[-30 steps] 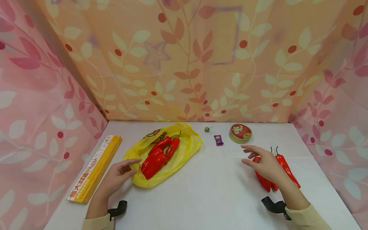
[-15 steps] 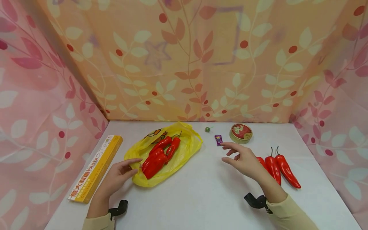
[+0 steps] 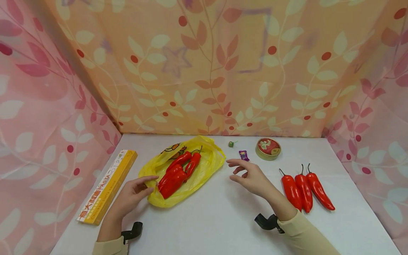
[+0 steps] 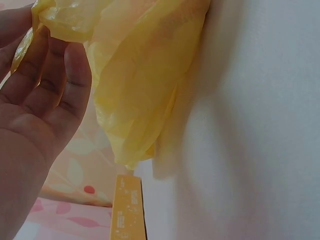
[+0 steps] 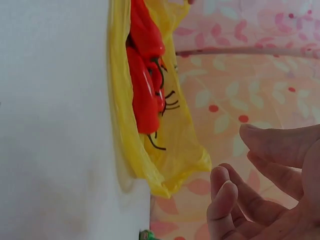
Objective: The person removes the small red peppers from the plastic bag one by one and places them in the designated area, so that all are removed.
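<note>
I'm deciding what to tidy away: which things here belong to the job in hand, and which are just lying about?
Likely in the job:
yellow bag, its edge pinched by the left hand
bagged red peppers
loose red peppers, probably, as they match those bagged

Seemingly just lying about:
pasta box
purple packet
round tin
small green item
</note>
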`<move>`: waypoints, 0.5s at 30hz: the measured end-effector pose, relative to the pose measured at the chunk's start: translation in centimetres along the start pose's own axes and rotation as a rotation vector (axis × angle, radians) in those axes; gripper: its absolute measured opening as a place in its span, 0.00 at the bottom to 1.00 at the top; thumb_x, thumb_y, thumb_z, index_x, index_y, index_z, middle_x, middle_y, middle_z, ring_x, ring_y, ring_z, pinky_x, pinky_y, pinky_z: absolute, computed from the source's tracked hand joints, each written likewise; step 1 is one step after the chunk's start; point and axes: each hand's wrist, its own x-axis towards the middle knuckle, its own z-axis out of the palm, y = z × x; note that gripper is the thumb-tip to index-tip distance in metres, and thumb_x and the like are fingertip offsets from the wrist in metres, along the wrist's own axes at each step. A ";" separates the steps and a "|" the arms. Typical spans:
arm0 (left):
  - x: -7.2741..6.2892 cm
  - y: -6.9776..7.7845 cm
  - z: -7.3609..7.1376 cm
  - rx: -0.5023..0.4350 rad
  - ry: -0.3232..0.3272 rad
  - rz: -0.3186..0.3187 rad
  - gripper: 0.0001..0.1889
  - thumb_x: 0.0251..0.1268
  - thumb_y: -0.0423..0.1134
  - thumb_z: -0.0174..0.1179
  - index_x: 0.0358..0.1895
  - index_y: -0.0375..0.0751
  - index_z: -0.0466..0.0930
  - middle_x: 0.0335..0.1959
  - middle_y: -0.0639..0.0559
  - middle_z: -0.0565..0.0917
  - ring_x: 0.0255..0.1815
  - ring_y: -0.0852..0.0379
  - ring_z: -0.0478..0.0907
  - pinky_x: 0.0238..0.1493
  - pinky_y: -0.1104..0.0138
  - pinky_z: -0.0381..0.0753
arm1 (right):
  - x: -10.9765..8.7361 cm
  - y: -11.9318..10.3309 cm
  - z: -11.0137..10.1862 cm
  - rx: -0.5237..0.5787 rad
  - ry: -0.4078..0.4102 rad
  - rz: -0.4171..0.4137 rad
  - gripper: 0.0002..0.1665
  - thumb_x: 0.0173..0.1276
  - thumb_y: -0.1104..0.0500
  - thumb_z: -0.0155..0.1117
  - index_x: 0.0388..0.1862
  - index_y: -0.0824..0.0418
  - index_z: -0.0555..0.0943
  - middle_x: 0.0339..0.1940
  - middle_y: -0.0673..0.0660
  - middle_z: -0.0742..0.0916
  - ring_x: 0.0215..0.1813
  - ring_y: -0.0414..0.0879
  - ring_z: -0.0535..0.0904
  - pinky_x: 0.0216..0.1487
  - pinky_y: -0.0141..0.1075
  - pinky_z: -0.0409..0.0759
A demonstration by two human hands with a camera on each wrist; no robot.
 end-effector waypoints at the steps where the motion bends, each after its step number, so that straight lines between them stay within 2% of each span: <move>1: 0.0 0.0 0.0 -0.001 -0.001 -0.001 0.19 0.70 0.38 0.64 0.62 0.42 0.81 0.62 0.36 0.80 0.46 0.56 0.77 0.47 0.72 0.82 | 0.2 -0.1 0.3 0.008 -0.006 -0.006 0.31 0.65 0.55 0.73 0.68 0.48 0.77 0.57 0.49 0.86 0.51 0.44 0.83 0.48 0.36 0.83; 10: 0.2 -0.1 -0.1 0.013 0.001 0.020 0.18 0.70 0.38 0.64 0.62 0.46 0.82 0.61 0.36 0.81 0.46 0.57 0.78 0.48 0.72 0.82 | 1.7 -1.1 2.8 0.093 -0.064 -0.044 0.30 0.66 0.56 0.72 0.68 0.49 0.77 0.58 0.53 0.86 0.49 0.44 0.82 0.48 0.38 0.82; 15: 0.1 -0.1 0.0 0.001 0.003 0.012 0.18 0.70 0.38 0.64 0.61 0.47 0.82 0.61 0.36 0.80 0.46 0.56 0.78 0.47 0.71 0.83 | 2.6 -1.6 4.4 0.133 -0.087 -0.073 0.29 0.67 0.57 0.72 0.67 0.47 0.77 0.56 0.51 0.86 0.48 0.44 0.82 0.48 0.38 0.83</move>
